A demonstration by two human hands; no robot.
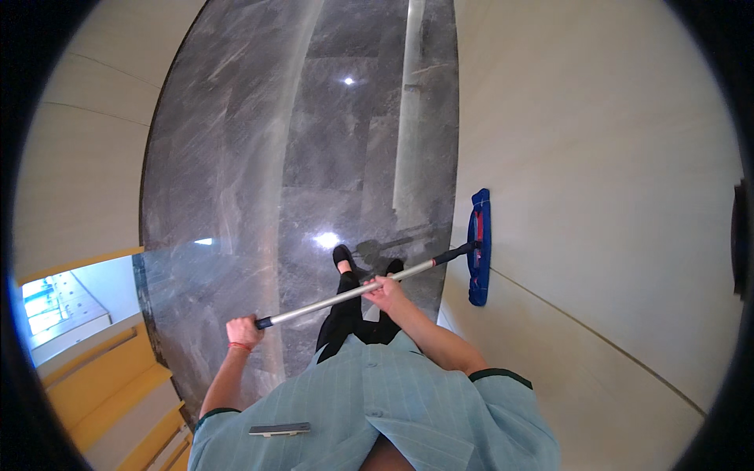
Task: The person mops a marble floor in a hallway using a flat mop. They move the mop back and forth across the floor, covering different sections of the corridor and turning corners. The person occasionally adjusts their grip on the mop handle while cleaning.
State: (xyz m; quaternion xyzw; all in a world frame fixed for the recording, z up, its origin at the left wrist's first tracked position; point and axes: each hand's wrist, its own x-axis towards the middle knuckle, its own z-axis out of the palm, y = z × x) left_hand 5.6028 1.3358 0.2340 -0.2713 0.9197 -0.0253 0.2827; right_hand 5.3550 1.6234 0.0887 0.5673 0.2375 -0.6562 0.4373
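A flat mop's metal pole (330, 302) slants up to the right across the front of my body. My left hand (244, 333) is closed around the dark grip at its lower left end. Farther along, my right hand (383, 292) holds the middle of the pole, palm partly turned up. A black joint connects the pole to the mop head (481, 247), which is wrapped in a blue cloth pad with some red at its middle. The pad lies lengthwise against the pale wall on the right.
Glossy grey marbled floor tiles (330, 135) run ahead between the pale right wall (589, 176) and the left wall (88, 141). At the lower left are a doorway (76, 306) and yellow-brown wooden panels (106, 382). A dark object (738, 241) is at the far right rim.
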